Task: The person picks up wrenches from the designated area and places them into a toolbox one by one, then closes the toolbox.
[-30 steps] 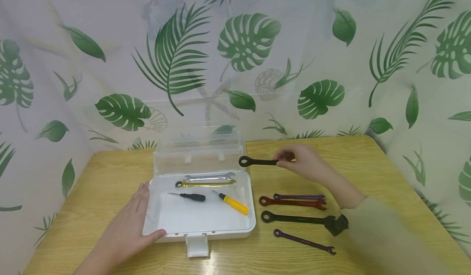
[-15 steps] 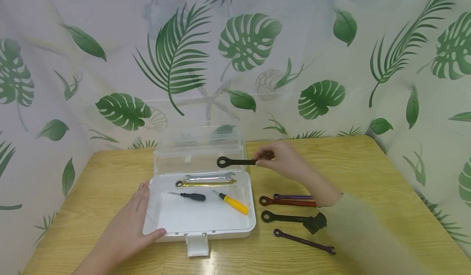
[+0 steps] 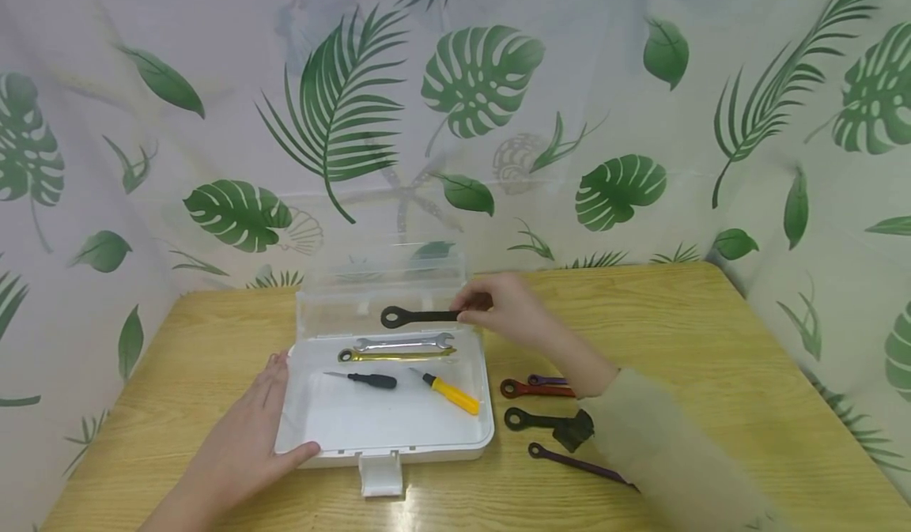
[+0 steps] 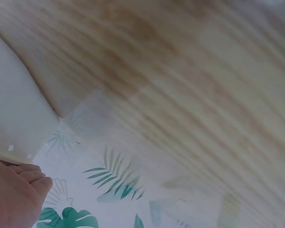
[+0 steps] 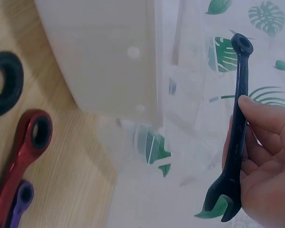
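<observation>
My right hand (image 3: 501, 304) pinches a black combination wrench (image 5: 237, 128) by its shaft, the ring end pointing left. In the head view the wrench overlaps the back of the white toolbox (image 3: 384, 429), in front of its raised clear lid (image 3: 330, 315). My left hand (image 3: 245, 429) rests along the box's left side with straight fingers, the thumb at the front rim. Inside the box lie a silver open-end wrench (image 3: 406, 343), a gold wrench (image 3: 398, 356), a small black screwdriver (image 3: 373, 380) and a yellow-handled knife-like tool (image 3: 455, 394).
To the right of the box lie a red wrench (image 3: 534, 389), a small purple wrench (image 3: 546, 379), a larger black wrench (image 3: 534, 419) and a dark purple wrench (image 3: 572, 462). My right sleeve partly covers them. A leaf-print cloth hangs behind the wooden table (image 3: 683, 303).
My right hand has carried the black wrench leftward, from beside the lid to over the back of the toolbox. The left hand and the box have stayed put.
</observation>
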Action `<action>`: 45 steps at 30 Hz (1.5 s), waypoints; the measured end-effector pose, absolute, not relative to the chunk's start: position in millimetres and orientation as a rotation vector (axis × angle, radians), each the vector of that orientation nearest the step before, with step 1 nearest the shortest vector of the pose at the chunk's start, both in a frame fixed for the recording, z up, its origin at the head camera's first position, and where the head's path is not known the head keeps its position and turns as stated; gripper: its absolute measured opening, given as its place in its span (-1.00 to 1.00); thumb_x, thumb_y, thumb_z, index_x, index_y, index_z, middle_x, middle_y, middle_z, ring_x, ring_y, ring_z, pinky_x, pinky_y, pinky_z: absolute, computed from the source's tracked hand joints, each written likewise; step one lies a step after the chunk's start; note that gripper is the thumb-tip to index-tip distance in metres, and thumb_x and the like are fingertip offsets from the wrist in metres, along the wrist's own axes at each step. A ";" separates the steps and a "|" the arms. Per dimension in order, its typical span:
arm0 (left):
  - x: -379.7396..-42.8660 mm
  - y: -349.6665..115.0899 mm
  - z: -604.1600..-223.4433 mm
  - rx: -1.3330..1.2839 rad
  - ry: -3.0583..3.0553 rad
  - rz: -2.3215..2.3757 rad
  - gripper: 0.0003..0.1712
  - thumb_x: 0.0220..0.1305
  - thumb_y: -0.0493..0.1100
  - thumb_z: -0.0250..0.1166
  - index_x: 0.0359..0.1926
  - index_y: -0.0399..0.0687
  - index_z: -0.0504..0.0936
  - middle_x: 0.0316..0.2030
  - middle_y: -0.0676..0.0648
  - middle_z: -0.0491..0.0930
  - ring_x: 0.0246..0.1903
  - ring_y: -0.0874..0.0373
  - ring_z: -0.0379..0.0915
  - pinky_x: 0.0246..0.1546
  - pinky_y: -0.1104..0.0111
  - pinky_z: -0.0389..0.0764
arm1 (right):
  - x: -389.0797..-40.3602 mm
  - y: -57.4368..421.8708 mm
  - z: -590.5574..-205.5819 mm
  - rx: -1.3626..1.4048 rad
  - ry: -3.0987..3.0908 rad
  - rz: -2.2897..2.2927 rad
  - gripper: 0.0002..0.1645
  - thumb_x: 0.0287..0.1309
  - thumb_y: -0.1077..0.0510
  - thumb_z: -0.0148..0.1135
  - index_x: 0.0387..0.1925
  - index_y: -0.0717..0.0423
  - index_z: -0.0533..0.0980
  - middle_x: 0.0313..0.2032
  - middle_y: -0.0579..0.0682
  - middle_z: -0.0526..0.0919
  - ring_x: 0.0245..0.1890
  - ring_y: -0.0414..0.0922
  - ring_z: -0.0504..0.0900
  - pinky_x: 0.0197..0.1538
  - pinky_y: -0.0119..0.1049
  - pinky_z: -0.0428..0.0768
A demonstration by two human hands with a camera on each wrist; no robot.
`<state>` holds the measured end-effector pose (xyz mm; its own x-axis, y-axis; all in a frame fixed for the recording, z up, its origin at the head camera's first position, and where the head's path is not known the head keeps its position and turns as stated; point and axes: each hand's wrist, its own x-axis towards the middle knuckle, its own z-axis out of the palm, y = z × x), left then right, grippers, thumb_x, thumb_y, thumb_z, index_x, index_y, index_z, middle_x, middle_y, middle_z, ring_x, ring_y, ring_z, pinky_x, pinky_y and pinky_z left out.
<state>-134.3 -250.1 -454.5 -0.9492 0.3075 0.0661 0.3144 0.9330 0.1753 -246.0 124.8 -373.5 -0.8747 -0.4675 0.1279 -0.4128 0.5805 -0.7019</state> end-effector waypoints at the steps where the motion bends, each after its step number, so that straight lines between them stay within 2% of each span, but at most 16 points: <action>1: -134.3 -250.0 -454.6 -0.493 -3.047 -0.288 0.44 0.24 0.51 0.33 0.60 -0.56 -0.01 0.62 -0.49 0.05 0.59 -0.42 0.09 0.55 -0.21 0.32 | -245.7 122.4 -373.1 -0.761 2.725 -1.187 -0.87 0.30 0.34 0.43 -0.14 0.23 0.75 -0.19 0.09 0.83 -0.23 -0.12 0.70 -0.11 -0.37 0.72; 18: -133.4 -251.1 -456.7 -0.495 -3.031 -0.305 0.44 0.23 0.50 0.36 0.61 -0.55 -0.02 0.62 -0.50 0.06 0.58 -0.42 0.12 0.53 -0.22 0.34 | -245.6 80.2 -374.7 -0.729 2.669 -1.195 -0.87 0.30 0.34 0.43 -0.14 0.18 0.78 -0.18 0.07 0.83 -0.29 -0.18 0.64 -0.18 -0.50 0.67; 25: -134.0 -250.7 -455.5 -0.507 -3.014 -0.309 0.44 0.23 0.49 0.37 0.61 -0.54 -0.02 0.62 -0.49 0.07 0.58 -0.42 0.12 0.52 -0.24 0.35 | -250.1 68.6 -377.7 -0.768 2.668 -1.198 -0.88 0.27 0.32 0.47 -0.17 0.17 0.80 -0.21 0.05 0.84 -0.35 -0.22 0.61 -0.27 -0.55 0.61; 34: -133.2 -252.4 -457.3 -0.519 -3.003 -0.320 0.44 0.22 0.47 0.40 0.61 -0.55 -0.01 0.61 -0.50 0.08 0.57 -0.42 0.14 0.49 -0.26 0.38 | -246.1 47.3 -380.4 -0.674 2.679 -1.191 -0.91 0.25 0.31 0.49 -0.22 0.13 0.81 -0.22 0.02 0.85 -0.33 -0.19 0.63 -0.24 -0.52 0.67; 45: -134.2 -250.7 -458.2 -0.489 -3.047 -0.301 0.44 0.24 0.55 0.32 0.60 -0.55 0.00 0.62 -0.49 0.06 0.58 -0.43 0.11 0.52 -0.23 0.35 | -243.4 40.7 -391.7 -0.663 2.670 -1.213 -0.89 0.25 0.35 0.48 -0.23 0.13 0.80 -0.22 0.02 0.84 -0.31 -0.18 0.62 -0.16 -0.50 0.69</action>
